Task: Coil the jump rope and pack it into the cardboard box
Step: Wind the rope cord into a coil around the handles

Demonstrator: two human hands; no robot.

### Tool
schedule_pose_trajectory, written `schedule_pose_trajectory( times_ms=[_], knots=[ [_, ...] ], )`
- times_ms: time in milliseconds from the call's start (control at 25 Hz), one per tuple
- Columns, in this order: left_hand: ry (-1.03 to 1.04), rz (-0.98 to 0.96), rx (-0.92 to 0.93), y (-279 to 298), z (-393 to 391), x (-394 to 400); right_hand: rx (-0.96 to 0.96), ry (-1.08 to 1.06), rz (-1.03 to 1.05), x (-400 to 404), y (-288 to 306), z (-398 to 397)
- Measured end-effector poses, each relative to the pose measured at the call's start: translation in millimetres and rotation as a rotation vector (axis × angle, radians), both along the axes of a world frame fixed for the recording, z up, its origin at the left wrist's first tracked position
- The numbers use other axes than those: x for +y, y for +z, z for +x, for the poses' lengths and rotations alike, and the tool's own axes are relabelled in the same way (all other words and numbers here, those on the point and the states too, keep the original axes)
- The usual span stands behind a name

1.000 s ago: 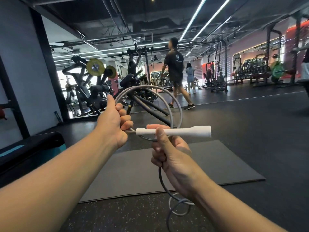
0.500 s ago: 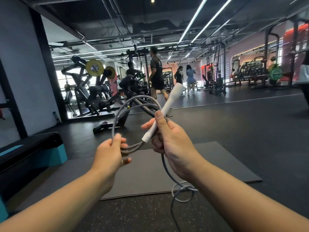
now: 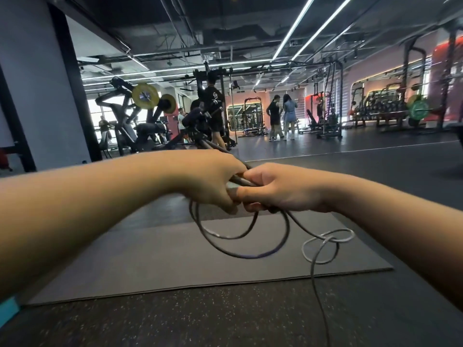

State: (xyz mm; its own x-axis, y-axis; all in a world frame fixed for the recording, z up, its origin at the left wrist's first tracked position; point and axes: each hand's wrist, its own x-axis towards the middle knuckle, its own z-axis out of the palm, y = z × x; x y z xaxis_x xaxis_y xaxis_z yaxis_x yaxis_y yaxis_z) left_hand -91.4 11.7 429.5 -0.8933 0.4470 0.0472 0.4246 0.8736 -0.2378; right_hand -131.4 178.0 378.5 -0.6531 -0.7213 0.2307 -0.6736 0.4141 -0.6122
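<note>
While both the left hand (image 3: 213, 182) and right hand (image 3: 280, 189) clutch the jump rope (image 3: 240, 249) bunch, its loops hang below them over the mat (image 3: 150, 259); the uncoiled tail trails rightward, nearer the right hand.

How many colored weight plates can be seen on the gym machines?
3: two yellow plates at left behind the left hand, one green plate at far right. Others may be hidden.

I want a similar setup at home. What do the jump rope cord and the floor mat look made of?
Jump rope: likely smooth PVC or rubber-coated cord, grey with a slight sheen; it hangs in springy loops rather than limp folds. Mat: probably matte grey foam or rubber, thin with a clean-cut edge, lying flat on the speckled floor.
</note>
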Motion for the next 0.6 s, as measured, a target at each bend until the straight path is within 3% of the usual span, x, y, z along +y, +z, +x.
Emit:
schedule_pose_trajectory(
  times_ms=[80, 160, 400, 520, 600],
  knots=[
    [-0.041, 0.24, -0.213, -1.2, -12.3, -3.2, -0.004, 0.012, 0.03, 6.0, 3.6, -0.3],
    [-0.056, 0.38, -0.267, -7.3, -16.3, -6.4, -0.005, 0.009, 0.015, 12.2, 5.1, -0.1],
    [0.019, 0.38, -0.344, 0.4, -7.9, -19.7, -0.082, -0.034, -0.075, 33.7, 8.8, -4.0],
    [0.061, 0.338, -0.242, 15.0, -8.5, -46.2, -0.103, -0.083, -0.044, 48.6, 7.6, -12.4],
    [0.086, 0.501, -0.282, 28.5, -6.9, -75.5, -0.056, -0.178, -0.03, 60.1, 5.7, -17.4]
  ],
)
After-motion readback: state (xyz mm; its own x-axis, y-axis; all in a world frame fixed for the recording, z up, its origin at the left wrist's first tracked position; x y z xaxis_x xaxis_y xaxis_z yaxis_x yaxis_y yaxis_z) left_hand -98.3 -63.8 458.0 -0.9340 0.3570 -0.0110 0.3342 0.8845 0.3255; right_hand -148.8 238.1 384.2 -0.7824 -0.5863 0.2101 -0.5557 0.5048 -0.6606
